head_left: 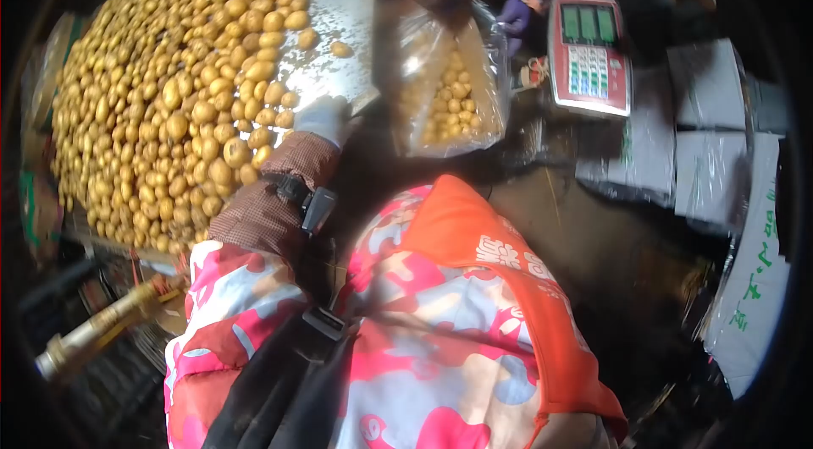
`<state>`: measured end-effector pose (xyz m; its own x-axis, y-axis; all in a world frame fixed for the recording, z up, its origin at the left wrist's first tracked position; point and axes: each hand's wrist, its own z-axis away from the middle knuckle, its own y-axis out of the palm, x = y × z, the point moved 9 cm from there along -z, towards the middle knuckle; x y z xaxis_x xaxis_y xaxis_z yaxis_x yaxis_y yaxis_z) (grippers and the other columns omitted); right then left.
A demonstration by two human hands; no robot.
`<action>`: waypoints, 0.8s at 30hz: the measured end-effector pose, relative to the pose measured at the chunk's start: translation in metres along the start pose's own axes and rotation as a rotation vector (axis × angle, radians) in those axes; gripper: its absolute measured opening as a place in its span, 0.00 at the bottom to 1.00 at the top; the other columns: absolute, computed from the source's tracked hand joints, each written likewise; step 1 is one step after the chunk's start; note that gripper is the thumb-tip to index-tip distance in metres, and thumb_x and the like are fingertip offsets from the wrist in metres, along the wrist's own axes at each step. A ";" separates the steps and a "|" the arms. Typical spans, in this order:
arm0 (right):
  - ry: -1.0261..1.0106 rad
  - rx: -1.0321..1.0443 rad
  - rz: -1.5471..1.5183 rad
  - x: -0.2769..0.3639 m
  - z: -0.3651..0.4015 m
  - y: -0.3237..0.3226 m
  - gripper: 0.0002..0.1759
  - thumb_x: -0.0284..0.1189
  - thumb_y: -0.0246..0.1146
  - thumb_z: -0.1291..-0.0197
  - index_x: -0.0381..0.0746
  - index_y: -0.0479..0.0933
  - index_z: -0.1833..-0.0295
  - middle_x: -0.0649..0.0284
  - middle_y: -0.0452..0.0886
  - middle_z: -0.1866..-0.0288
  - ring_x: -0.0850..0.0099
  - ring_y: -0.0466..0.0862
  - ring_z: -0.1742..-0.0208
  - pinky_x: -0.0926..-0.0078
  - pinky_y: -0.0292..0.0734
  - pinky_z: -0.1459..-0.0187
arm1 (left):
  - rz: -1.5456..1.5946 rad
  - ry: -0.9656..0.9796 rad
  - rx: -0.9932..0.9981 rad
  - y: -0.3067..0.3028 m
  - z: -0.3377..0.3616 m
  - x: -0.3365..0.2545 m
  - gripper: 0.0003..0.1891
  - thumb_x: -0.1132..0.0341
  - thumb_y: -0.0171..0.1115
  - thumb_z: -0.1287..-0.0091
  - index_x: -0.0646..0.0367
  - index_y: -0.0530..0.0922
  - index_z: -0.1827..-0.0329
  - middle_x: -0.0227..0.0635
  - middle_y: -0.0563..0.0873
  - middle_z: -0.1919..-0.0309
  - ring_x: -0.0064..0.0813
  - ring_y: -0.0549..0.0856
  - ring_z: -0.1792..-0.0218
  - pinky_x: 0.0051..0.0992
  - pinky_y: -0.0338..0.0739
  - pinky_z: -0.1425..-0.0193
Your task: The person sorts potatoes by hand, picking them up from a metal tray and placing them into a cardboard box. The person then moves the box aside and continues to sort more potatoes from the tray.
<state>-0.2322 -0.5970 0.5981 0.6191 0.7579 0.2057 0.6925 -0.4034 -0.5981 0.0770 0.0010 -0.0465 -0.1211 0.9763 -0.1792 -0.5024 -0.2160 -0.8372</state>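
Left hand (326, 121), gloved, mid-frame, just right of potatoes (169, 102) heaped upper left, too many to count; fingers' state untellable; one bag (449, 89) beside.

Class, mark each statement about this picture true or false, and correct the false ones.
1. Small yellow-brown produce lies heaped on a metal tray. True.
2. The left hand is bare. False: it is gloved in white.
3. The clear plastic bag is empty. False: it holds some of the same produce.
4. A red weighing scale stands to the right of the bag. True.
5. The left hand presses the scale's keypad. False: it is at the tray's near edge, beside the produce, well apart from the scale.
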 end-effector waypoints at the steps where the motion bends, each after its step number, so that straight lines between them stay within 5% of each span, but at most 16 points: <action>1: -0.017 -0.006 0.072 0.012 0.004 -0.034 0.22 0.29 0.77 0.43 0.30 0.79 0.47 0.50 0.82 0.58 0.62 0.81 0.62 0.59 0.78 0.66 | 0.039 0.039 0.007 0.009 0.001 -0.015 0.25 0.41 0.69 0.32 0.54 0.85 0.49 0.47 0.90 0.52 0.46 0.88 0.46 0.43 0.81 0.40; 2: -0.036 -0.013 0.139 0.029 0.010 -0.066 0.23 0.29 0.78 0.44 0.29 0.78 0.48 0.50 0.83 0.59 0.63 0.81 0.63 0.60 0.79 0.67 | 0.082 0.073 0.013 0.016 0.001 -0.028 0.24 0.41 0.68 0.31 0.54 0.85 0.50 0.46 0.90 0.52 0.47 0.88 0.46 0.44 0.81 0.41; 3: 0.139 0.091 0.055 -0.028 0.098 -0.018 0.23 0.29 0.78 0.44 0.29 0.78 0.49 0.50 0.83 0.59 0.62 0.81 0.62 0.60 0.79 0.67 | -0.085 0.013 -0.087 -0.042 -0.006 0.044 0.24 0.41 0.68 0.31 0.54 0.85 0.50 0.46 0.90 0.52 0.47 0.88 0.47 0.44 0.81 0.41; 5: 0.120 0.147 0.124 -0.003 0.120 -0.054 0.23 0.29 0.78 0.44 0.28 0.78 0.49 0.49 0.83 0.59 0.62 0.82 0.62 0.60 0.80 0.67 | -0.033 0.049 -0.073 -0.019 -0.002 0.035 0.24 0.41 0.68 0.31 0.54 0.85 0.50 0.46 0.89 0.52 0.48 0.88 0.48 0.43 0.81 0.42; 6: 0.079 0.159 0.175 -0.008 0.122 -0.082 0.26 0.32 0.79 0.45 0.29 0.79 0.46 0.45 0.83 0.55 0.56 0.85 0.57 0.53 0.84 0.61 | 0.040 0.076 -0.050 -0.004 -0.005 0.018 0.24 0.41 0.68 0.31 0.54 0.84 0.51 0.46 0.89 0.53 0.48 0.88 0.48 0.43 0.81 0.42; 8: 0.344 0.331 0.112 -0.117 0.142 -0.094 0.38 0.40 0.75 0.37 0.32 0.70 0.29 0.46 0.82 0.41 0.56 0.84 0.47 0.56 0.81 0.47 | 0.064 0.110 -0.089 -0.001 -0.007 0.020 0.24 0.42 0.68 0.31 0.55 0.84 0.51 0.47 0.89 0.54 0.49 0.88 0.48 0.44 0.81 0.43; 10: 0.269 0.486 0.294 -0.149 0.174 -0.072 0.42 0.42 0.73 0.33 0.33 0.67 0.21 0.47 0.82 0.37 0.58 0.84 0.44 0.59 0.81 0.42 | 0.089 0.146 -0.115 0.000 -0.009 0.021 0.23 0.43 0.68 0.31 0.55 0.84 0.51 0.47 0.89 0.55 0.49 0.87 0.49 0.44 0.81 0.44; 13: -0.421 0.430 0.369 -0.070 0.259 -0.004 0.36 0.42 0.75 0.37 0.33 0.74 0.30 0.43 0.82 0.41 0.54 0.85 0.44 0.50 0.81 0.44 | 0.117 0.169 -0.142 0.001 -0.007 0.023 0.22 0.45 0.67 0.31 0.57 0.85 0.51 0.50 0.88 0.56 0.51 0.87 0.50 0.45 0.81 0.45; 14: -0.875 0.203 0.536 0.011 0.303 0.017 0.32 0.39 0.79 0.43 0.34 0.79 0.38 0.39 0.82 0.44 0.50 0.86 0.44 0.42 0.81 0.46 | 0.173 0.198 -0.167 -0.015 0.005 0.016 0.21 0.47 0.65 0.29 0.58 0.85 0.52 0.51 0.88 0.56 0.53 0.87 0.50 0.47 0.80 0.45; 16: -0.474 0.819 0.591 -0.098 0.335 0.103 0.31 0.36 0.73 0.37 0.33 0.76 0.33 0.44 0.83 0.42 0.51 0.84 0.44 0.50 0.81 0.42 | 0.257 0.217 -0.188 -0.016 0.002 0.021 0.19 0.50 0.65 0.29 0.58 0.87 0.54 0.55 0.89 0.58 0.58 0.87 0.52 0.49 0.80 0.44; 18: -0.321 0.976 0.500 -0.113 0.382 0.169 0.31 0.36 0.73 0.37 0.33 0.76 0.33 0.44 0.83 0.42 0.50 0.84 0.44 0.50 0.81 0.42 | 0.304 0.268 -0.316 -0.010 -0.003 0.027 0.18 0.52 0.64 0.29 0.59 0.88 0.54 0.55 0.89 0.58 0.58 0.88 0.52 0.48 0.81 0.43; 24: -0.388 1.124 0.113 -0.021 0.480 0.303 0.31 0.37 0.72 0.37 0.33 0.77 0.33 0.44 0.83 0.42 0.50 0.84 0.44 0.51 0.80 0.42 | 0.330 0.244 -0.330 0.015 -0.005 0.038 0.16 0.53 0.62 0.28 0.57 0.88 0.54 0.52 0.89 0.55 0.57 0.87 0.51 0.47 0.80 0.43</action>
<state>-0.2129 -0.4892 0.0407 0.3684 0.9294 -0.0236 -0.1903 0.0505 -0.9804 0.0692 0.0353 -0.0685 -0.0049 0.8399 -0.5428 -0.1699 -0.5356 -0.8272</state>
